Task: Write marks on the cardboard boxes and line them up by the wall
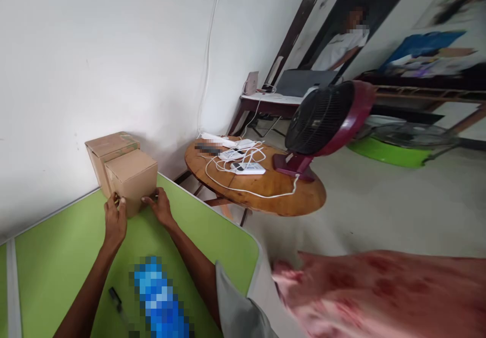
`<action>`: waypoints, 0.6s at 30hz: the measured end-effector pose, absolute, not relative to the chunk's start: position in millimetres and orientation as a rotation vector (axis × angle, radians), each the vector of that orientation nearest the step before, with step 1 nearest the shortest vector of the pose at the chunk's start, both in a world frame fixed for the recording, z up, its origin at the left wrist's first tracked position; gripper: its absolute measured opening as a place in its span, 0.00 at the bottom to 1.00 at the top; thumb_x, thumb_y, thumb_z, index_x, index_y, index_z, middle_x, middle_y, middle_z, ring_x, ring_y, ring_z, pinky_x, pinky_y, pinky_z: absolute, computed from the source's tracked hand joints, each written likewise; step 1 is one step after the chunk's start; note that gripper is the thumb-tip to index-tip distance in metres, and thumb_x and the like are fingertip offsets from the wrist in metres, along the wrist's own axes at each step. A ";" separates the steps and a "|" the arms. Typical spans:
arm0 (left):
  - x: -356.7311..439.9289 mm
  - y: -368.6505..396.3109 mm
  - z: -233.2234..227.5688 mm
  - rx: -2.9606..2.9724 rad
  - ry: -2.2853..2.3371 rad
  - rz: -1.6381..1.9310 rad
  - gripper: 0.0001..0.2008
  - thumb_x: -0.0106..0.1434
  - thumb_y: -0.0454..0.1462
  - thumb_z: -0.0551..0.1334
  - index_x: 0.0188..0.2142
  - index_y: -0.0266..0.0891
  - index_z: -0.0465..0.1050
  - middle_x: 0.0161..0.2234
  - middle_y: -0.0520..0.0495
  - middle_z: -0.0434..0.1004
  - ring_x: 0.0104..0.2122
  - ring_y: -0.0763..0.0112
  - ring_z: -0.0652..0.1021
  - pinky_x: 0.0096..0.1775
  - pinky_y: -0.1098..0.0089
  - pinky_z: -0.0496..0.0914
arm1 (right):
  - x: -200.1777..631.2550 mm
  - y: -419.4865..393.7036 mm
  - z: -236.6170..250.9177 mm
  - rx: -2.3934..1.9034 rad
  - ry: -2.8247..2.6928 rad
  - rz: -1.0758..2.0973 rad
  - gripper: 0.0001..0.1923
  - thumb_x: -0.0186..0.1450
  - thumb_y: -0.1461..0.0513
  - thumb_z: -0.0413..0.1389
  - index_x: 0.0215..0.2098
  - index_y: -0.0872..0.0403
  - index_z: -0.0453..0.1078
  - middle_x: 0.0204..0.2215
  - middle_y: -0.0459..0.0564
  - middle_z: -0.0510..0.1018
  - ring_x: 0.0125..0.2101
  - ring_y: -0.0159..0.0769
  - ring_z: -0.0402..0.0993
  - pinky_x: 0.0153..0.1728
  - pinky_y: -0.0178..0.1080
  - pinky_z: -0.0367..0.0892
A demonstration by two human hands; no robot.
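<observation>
Head view: left of centre, the front cardboard box (133,183) is held low between the left hand (115,220) and right hand (161,208), both equally near.

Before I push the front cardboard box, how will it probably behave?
The front cardboard box probably stays stiff, since its edges look straight. Its flat sides make rolling unlikely. It may slide rather than tip, looking fairly squat.
</observation>
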State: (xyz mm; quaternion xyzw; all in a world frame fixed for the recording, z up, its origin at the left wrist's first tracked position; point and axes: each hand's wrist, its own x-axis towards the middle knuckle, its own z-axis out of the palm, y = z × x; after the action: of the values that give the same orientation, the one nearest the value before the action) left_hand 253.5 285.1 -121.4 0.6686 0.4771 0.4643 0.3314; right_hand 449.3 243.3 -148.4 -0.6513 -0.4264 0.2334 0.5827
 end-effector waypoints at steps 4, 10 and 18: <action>264.3 280.4 -109.9 1.730 1.194 1.173 0.39 0.75 0.59 0.60 0.72 0.33 0.70 0.64 0.25 0.77 0.72 0.39 0.73 0.75 0.38 0.64 | 452.7 243.4 -133.0 -1.577 -0.983 0.549 0.24 0.64 0.45 0.72 0.49 0.51 0.76 0.46 0.55 0.86 0.49 0.51 0.82 0.54 0.49 0.78; 221.7 213.0 -96.1 1.637 1.155 1.169 0.37 0.74 0.61 0.61 0.71 0.40 0.71 0.67 0.26 0.76 0.60 0.44 0.83 0.62 0.41 0.77 | 421.2 187.3 -115.1 -1.627 -0.942 0.522 0.35 0.60 0.44 0.73 0.57 0.54 0.77 0.55 0.66 0.84 0.55 0.61 0.82 0.54 0.57 0.80; 102.4 28.7 -59.0 1.572 1.430 1.486 0.29 0.80 0.60 0.58 0.67 0.45 0.76 0.65 0.32 0.81 0.57 0.52 0.85 0.57 0.50 0.81 | 286.7 28.6 -112.8 -1.347 -1.122 0.740 0.25 0.73 0.41 0.62 0.54 0.51 0.79 0.54 0.63 0.87 0.51 0.55 0.86 0.50 0.54 0.82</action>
State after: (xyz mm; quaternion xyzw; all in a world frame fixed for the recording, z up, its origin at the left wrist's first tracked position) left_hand 102.4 28.7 -59.0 0.5837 0.5308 0.5515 0.2708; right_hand 286.7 28.6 -112.8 -0.5764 -0.4801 0.3165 0.5806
